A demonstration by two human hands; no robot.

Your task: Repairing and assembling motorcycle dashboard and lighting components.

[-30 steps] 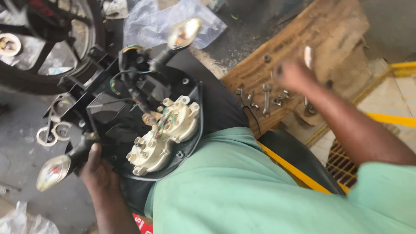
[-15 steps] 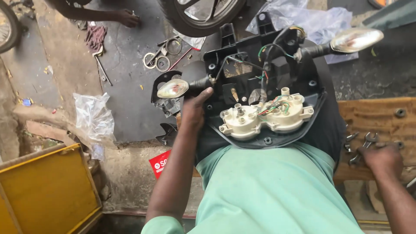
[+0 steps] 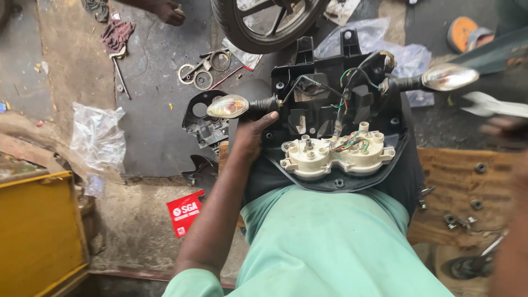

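Observation:
A black plastic motorcycle instrument housing rests on my lap, back side up. A cream-coloured gauge cluster with coloured wires sits in its lower part. One turn signal sticks out to the left and another turn signal to the right. My left hand grips the housing's left edge, just below the left signal's stalk. My right hand is a blur at the right edge, below the right signal and beside a whitish flat thing. Whether it holds anything is unclear.
A wooden board with several loose screws and bolts lies to my right. A motorcycle wheel stands ahead, with rings and tools on the floor. Another person's foot is at the top left. A yellow box, plastic bag and red packet lie to the left.
My right hand has lifted off the board with the screws and moved up toward the right turn signal. My left hand has stayed on the housing's left edge.

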